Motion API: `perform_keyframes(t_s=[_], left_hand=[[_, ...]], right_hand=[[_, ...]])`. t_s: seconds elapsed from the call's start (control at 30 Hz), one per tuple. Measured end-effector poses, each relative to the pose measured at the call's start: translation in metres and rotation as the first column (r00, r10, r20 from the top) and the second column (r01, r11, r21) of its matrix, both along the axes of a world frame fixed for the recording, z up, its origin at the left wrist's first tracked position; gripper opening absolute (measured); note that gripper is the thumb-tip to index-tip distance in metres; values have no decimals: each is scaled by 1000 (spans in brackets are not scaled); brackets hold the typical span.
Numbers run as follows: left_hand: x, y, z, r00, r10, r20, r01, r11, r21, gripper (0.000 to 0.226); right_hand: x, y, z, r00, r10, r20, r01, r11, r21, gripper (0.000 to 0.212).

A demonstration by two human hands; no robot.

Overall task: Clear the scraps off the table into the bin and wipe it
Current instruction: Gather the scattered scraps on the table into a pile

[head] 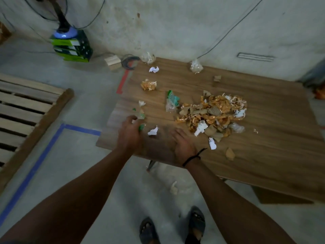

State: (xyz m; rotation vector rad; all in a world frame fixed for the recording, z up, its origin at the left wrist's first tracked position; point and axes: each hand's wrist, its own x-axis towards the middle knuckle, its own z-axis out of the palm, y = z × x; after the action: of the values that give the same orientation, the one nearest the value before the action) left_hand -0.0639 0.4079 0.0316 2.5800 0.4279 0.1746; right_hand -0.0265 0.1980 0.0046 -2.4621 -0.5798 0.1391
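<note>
The left hand (129,133), at the near left corner of the table (263,155), curls its fingers round a green scrap (141,127). The right hand (183,144) lies flat on the wood with fingers straight, and a white paper scrap (153,131) sits between the two hands. To the right is the main heap (212,113) of orange wrappers, paper and cardboard bits. A wooden pallet (26,106) lies on the floor to the left. Both hands are blurred, and the table's right side is cut off.
</note>
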Motion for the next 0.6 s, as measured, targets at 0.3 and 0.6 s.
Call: perform_keyframes(t_s=[0.3, 0.6], left_hand=[[83, -152, 60, 898, -242, 367, 354, 893, -278, 61], [156, -247, 31, 803, -545, 239, 552, 833, 45, 62]], right_hand=[[73, -83, 82, 913, -393, 104, 353, 893, 279, 53], [139, -175, 60, 824, -550, -133, 564, 777, 281, 48]])
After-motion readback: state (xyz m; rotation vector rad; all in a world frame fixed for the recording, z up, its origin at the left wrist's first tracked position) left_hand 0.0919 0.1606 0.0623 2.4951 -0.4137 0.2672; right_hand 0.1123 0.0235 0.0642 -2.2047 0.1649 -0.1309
